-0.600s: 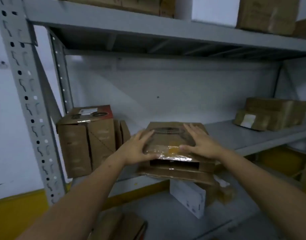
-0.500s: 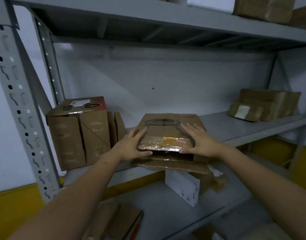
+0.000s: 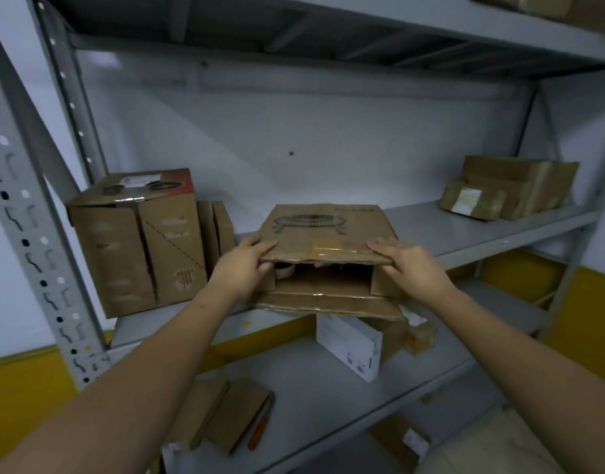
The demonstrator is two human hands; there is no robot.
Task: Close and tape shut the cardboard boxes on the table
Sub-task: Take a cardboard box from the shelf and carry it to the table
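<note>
Our left hand [image 3: 241, 268] pinches the flap [image 3: 325, 256] of the box [image 3: 325, 227] at its left corner, and our right hand [image 3: 412, 268] pinches the right corner, the box lying on the shelf [image 3: 482, 230] between them. We should lower both corners evenly so the flap shuts flat for taping.

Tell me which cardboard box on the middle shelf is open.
The centre flat box, gripped by left hand and right hand: its top flap is lifted, showing inside. The tall box at left and boxes at right look closed.

Grey shelf [image 3: 465, 234], tall box [image 3: 136, 248], flat box [image 3: 325, 227], taped parcels [image 3: 520, 186]
</note>
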